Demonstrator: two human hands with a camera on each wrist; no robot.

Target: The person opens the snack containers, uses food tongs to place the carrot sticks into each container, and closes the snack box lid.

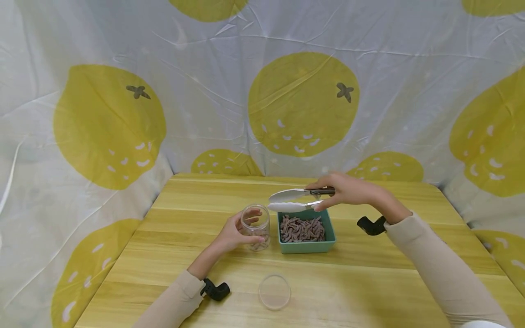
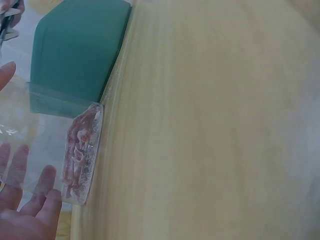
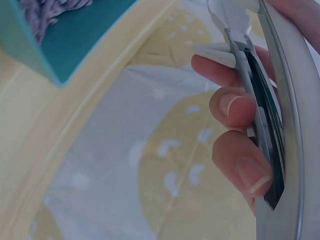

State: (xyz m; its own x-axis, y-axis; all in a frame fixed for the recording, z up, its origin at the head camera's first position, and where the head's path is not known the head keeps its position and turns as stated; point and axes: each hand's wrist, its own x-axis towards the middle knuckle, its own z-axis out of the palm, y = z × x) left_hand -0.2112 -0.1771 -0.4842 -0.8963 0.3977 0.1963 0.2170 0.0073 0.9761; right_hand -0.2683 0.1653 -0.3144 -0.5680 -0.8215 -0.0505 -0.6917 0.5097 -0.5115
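Observation:
My left hand (image 1: 229, 235) holds a clear jar (image 1: 265, 228) upright, thumb on the near side and fingers around the back. A few brownish pieces (image 2: 82, 150) lie in the jar's bottom. Just right of it stands a green rectangular box (image 1: 307, 247) filled with brown, twisted strips (image 1: 302, 229). My right hand (image 1: 348, 189) grips metal tongs (image 1: 289, 207) with white tips, held above the box and pointing left toward the jar's mouth. The tong tips are spread apart, and nothing shows between them. In the right wrist view, fingers wrap the tongs' handle (image 3: 267, 130).
A clear round lid (image 1: 275, 291) lies on the wooden table (image 1: 348, 282) in front of the jar and box. A lemon-print curtain (image 1: 205, 105) hangs behind the table's back edge and at both sides. Each wrist carries a black camera mount (image 1: 217, 290).

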